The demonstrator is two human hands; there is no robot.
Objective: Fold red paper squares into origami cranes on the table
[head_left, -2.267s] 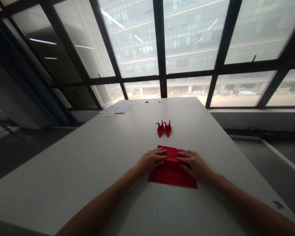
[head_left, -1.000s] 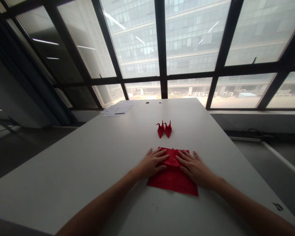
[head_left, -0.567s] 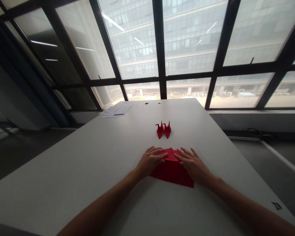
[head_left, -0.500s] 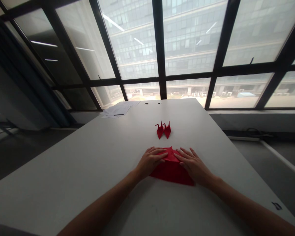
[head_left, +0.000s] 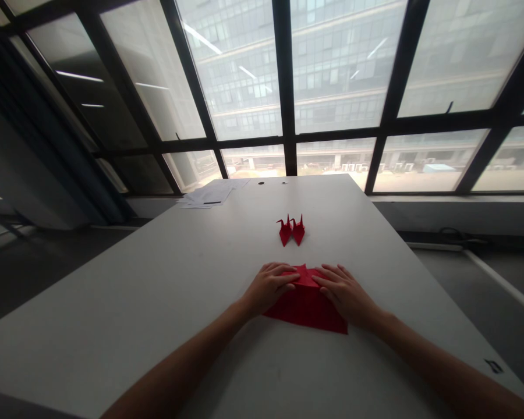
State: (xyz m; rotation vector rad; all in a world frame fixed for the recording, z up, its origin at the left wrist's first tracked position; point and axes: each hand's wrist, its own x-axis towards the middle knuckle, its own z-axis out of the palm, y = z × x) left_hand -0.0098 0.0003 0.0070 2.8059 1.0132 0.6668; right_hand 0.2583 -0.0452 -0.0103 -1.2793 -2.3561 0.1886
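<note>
A sheet of red origami paper [head_left: 311,311] lies before me on the white table, its far part folded over toward me in a narrow flap. My left hand [head_left: 273,287] grips the left part of that flap, fingers on top and thumb at the near side of the fold. On the right part, my right hand [head_left: 341,290] pinches the flap in the same way. Between my fingertips a small pointed corner of the paper shows. Beyond the hands stand two red paper cranes, a left crane [head_left: 285,233] and a right crane [head_left: 298,231], side by side.
Several white papers [head_left: 201,196] with a dark pen [head_left: 212,202] on them lie at the far left of the white table [head_left: 179,279]. Dark-framed windows [head_left: 290,87] rise behind it. A small black mark [head_left: 493,366] is near the table's right edge.
Both hands stay on the paper and have shifted very slightly toward me. The paper's near edge reaches a little closer to me, and more of its near right corner shows.
</note>
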